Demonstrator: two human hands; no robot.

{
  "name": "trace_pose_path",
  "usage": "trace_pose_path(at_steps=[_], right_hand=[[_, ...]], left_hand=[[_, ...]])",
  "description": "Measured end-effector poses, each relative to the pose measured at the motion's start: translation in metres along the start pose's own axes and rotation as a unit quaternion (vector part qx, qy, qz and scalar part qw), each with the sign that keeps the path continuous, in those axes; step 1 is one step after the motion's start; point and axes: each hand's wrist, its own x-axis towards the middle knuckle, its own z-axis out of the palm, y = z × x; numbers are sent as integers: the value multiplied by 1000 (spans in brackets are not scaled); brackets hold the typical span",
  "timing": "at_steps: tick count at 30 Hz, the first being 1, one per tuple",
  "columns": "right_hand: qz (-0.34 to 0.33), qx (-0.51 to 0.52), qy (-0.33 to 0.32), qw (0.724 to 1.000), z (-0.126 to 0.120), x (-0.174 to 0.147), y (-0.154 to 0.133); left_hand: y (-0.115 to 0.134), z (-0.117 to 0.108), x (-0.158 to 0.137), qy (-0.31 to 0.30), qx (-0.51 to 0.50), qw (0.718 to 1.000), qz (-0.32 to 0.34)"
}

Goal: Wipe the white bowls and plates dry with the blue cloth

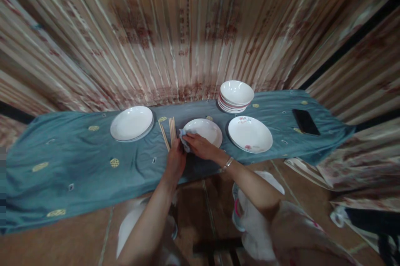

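Observation:
My right hand [200,145] presses a light blue-grey cloth [184,140] together near the left rim of a white plate [204,128]. Close beside it, my left hand [176,155] is closed, with its fingertips up against the cloth. What the left fingers grip is hidden. Several light wooden chopsticks [171,128] lie on the table just left of the plate, partly behind my left hand. The right forearm crosses in front of the plate's near edge.
A teal patterned cloth [93,162] covers the narrow table. Stacked white plates [133,122] stand at left, flower-patterned plates [250,135] at right, with stacked bowls [236,92] behind them. A black phone [306,122] lies far right. Curtains [187,49] hang behind.

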Motion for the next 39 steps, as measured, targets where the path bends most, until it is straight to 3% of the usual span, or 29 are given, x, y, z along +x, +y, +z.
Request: trace_pose_path(at_steps=[3,7,22,31,39], right_hand=[[15,-15,26,999,9,8,7],[64,-53,38,996,10,15,14],[195,-233,-37,952,-38,-12,27],[184,-236,-110,948,-59,-40,15],[156,-133,-137,969,-63,-55,-12]], left_hand=[[3,1,-3,26,-26,999,-31],[9,4,-11,16,-22,999,-41],[13,8,-12,17,9,999,-34],[3,-3,-3,-11,57,998,-2],[-3,-6,0,-20,78,996,28]])
